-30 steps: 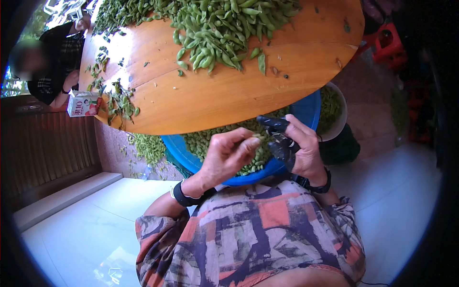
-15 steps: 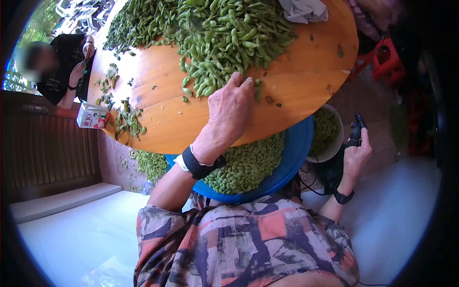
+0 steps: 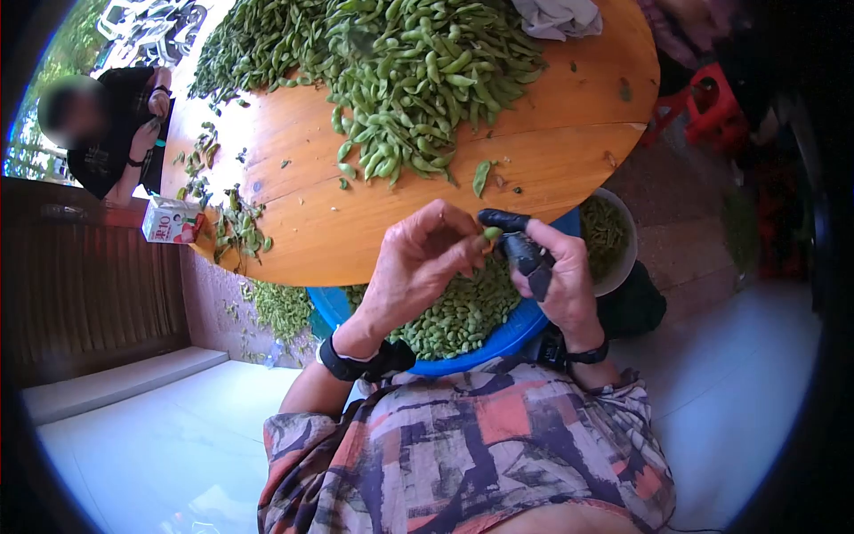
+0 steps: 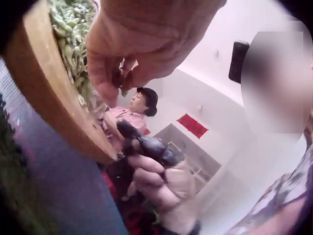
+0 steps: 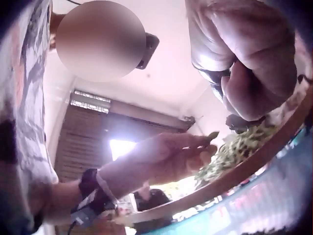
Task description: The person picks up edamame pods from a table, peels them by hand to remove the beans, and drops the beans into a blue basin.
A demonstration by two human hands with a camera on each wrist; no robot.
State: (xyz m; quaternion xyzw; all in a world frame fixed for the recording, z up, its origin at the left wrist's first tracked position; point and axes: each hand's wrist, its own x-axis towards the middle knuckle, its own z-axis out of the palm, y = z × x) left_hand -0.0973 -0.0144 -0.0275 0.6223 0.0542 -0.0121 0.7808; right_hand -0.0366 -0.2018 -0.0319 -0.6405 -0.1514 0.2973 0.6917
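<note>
Over the tub, my left hand [image 3: 414,258] pinches a green pod [image 3: 491,233] between thumb and fingertips; the right wrist view shows the pod [image 5: 213,136] poking out past the fingertips of that hand [image 5: 166,154]. Facing it closely is my right hand [image 3: 565,280], with black coverings on its thumb and index finger, which stand apart; its other fingers bend inward in the left wrist view [image 4: 164,181]. I see nothing held in it. Below both hands a blue tub [image 3: 507,341] holds shelled green beans [image 3: 458,316].
A wooden table [image 3: 294,222] bears a large pod heap [image 3: 409,80], a loose pod [image 3: 481,178], a grey cloth [image 3: 560,18] and a drink carton [image 3: 171,221]. A white bucket [image 3: 632,240] stands right of the tub. Another person [image 3: 116,133] sits at the left; a red stool [image 3: 716,111] stands right.
My left hand has come back from the pod heap to above the tub with a pod. My right hand has swung in from the far right to meet it.
</note>
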